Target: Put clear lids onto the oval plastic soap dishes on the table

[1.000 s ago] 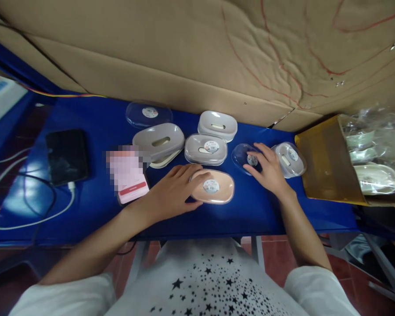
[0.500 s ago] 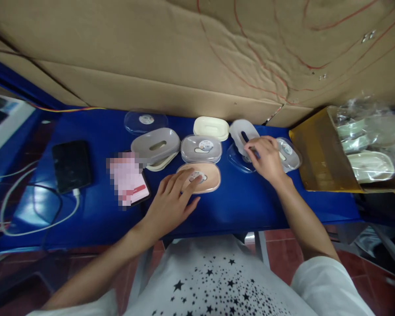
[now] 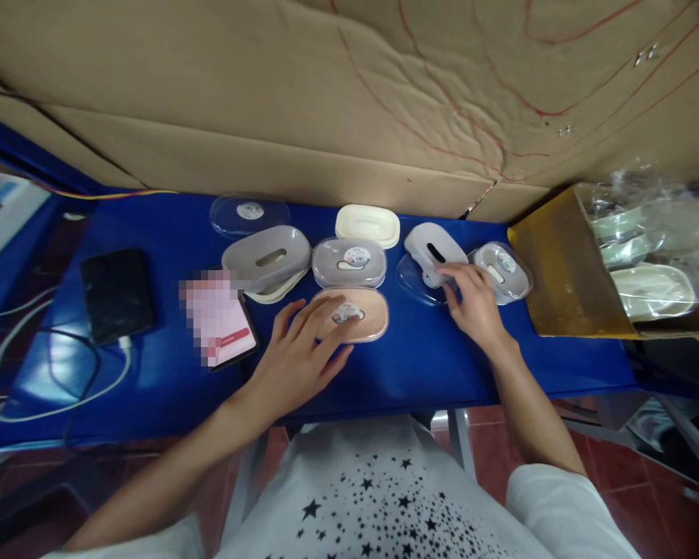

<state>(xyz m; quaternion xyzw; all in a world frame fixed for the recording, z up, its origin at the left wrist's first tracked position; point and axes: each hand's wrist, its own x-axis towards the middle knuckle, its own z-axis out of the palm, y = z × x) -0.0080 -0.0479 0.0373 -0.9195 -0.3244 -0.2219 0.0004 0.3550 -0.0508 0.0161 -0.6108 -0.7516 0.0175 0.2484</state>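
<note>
1. Let us take the peach box [image 3: 376, 312] as our clock's centre, on the blue counter [image 3: 419, 365]; twelve points away from us.
2. At eight, our left hand [image 3: 304, 341] lies over the peach box with fingers spread, perhaps to steady it.
3. At two, our right hand [image 3: 476, 307] appears to pinch the near end of the grey slotted cover [image 3: 422, 241] between thumb and fingers, a grip that would let us tilt it.
4. That cover overlaps the clear lid [image 3: 408, 289], which probably gives it some support.
5. At twelve, the grey lidded box [image 3: 349, 272] sits just beside the peach one, the cream base [image 3: 368, 223] beyond, probably for easy reach.
6. Between two and three, the carton [image 3: 551, 272] faces its contents rightward, leaving our right arm room.
</note>
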